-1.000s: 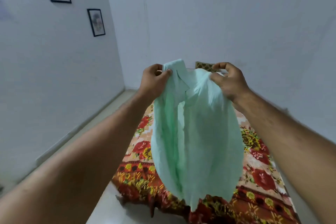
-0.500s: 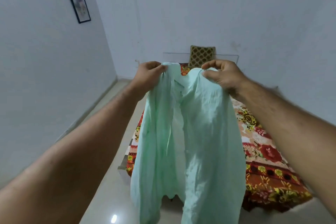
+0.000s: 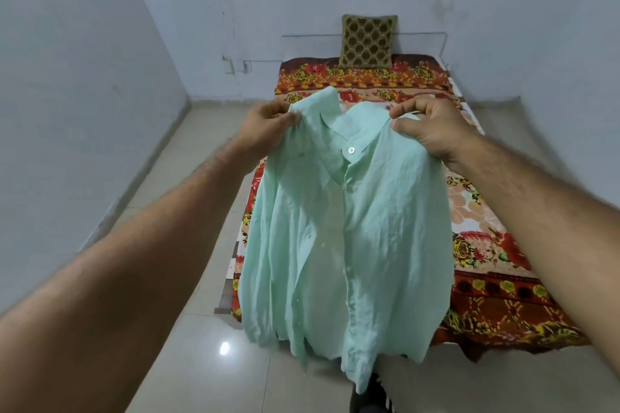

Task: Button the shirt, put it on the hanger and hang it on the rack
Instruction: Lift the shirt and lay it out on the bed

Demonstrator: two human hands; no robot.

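Observation:
A pale mint-green shirt hangs in the air in front of me, front facing me, its placket unbuttoned with a white button showing below the collar. My left hand pinches the left shoulder beside the collar. My right hand pinches the right shoulder. The shirt's hem dangles over the near end of the bed and the floor. No hanger or rack is in view.
A low bed with a red floral blanket runs away from me under the shirt, with a patterned cushion against the far wall. Glossy tiled floor lies to the left. A dark shoe shows at the bottom edge.
The view has tilted downward and the whole bed has come into sight. Both hands have spread the shirt wider, and its front with the top button now faces me.

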